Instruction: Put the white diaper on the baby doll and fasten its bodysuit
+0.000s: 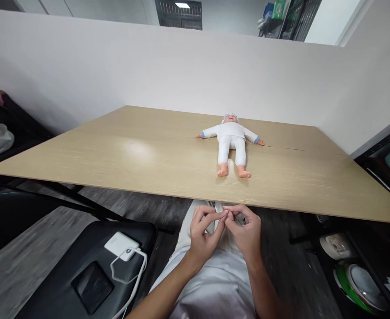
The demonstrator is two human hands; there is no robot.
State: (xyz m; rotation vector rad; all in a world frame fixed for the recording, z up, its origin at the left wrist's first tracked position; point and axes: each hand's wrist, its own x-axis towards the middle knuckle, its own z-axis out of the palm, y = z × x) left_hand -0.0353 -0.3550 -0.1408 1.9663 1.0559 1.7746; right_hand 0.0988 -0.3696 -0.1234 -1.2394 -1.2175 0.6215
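A baby doll (232, 144) in white clothes and a cap lies on its back on the wooden table (115, 155), arms spread and bare feet towards me. Both of my hands are below the table's near edge, over my lap in light trousers. My left hand (204, 234) and my right hand (245, 231) are curled, and their fingertips meet in a pinch. Whether anything small sits between the fingertips is too fine to make out. Neither hand touches the doll or the table.
A black seat (65, 274) at the lower left carries a white power bank (121, 244) with a white cable and a dark phone (93, 287). Shelves at the right hold bowls (361, 283). A white partition (181, 71) stands behind the table.
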